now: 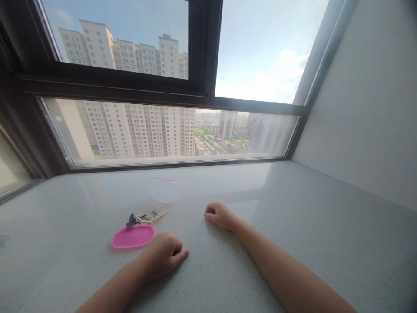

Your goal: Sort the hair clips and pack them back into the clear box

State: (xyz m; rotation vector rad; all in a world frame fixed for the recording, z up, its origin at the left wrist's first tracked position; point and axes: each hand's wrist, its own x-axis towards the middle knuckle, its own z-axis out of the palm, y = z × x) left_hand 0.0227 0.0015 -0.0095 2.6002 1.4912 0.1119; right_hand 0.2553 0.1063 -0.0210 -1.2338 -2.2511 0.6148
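Clearly, the head view shows two bare hands resting low over a pale speckled window sill (283, 208). The left hand (163, 254) is just beside the right end of a pink oval tray (132, 237) and covers a little of it; whether they touch, I cannot tell. Its fingers are bent downward and the thumb points out to the right; whether the fingertips are pressed together, I cannot tell. The right hand (220, 216) lies farther forward, well apart from the tray, and its fingers are curled into a loose fist, with a small dark hollow in it.

Behind the tray, at its far rim, is a small heap of thin golden and dark pieces (148, 218), too small to name one by one. At the left side of this heap is a black clip (130, 220). Farther back, between the heap and the dark window frame (208, 56), lies a transparent plastic bag (165, 193) with a pink strip along its far edge.
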